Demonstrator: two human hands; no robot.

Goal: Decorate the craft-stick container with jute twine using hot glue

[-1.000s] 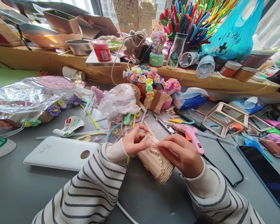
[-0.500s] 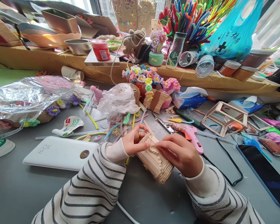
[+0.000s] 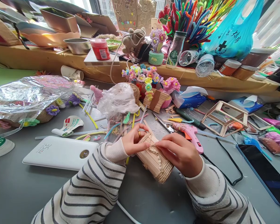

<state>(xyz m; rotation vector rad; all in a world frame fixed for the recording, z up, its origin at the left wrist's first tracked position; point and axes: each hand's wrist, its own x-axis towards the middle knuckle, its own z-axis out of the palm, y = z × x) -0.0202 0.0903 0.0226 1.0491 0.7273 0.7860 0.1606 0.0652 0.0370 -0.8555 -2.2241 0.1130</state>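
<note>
In front of me lies a small craft piece of wooden sticks [image 3: 147,162], tilted on the table, with rope wound round its near end. A strand of braided twine [image 3: 156,154] runs over its upper face. My left hand [image 3: 135,140] is closed round the far part of the stick piece, thumb on top by the twine. My right hand [image 3: 180,152] pinches the twine between thumb and forefinger, close to the left thumb. Just beyond the right hand rests a pink hot glue gun [image 3: 192,137], beside a pair of scissors [image 3: 163,123].
A white power bank [image 3: 58,152] lies left, a phone [image 3: 264,171] right. Behind are a crumpled plastic bag [image 3: 118,101], a stick box of fuzzy flowers [image 3: 157,99] and a wooden frame [image 3: 224,119]. A ledge [image 3: 95,74] with jars spans the back.
Almost nothing differs. Both hands stay on the stick piece and the twine in the same pose; the view has shifted very slightly.
</note>
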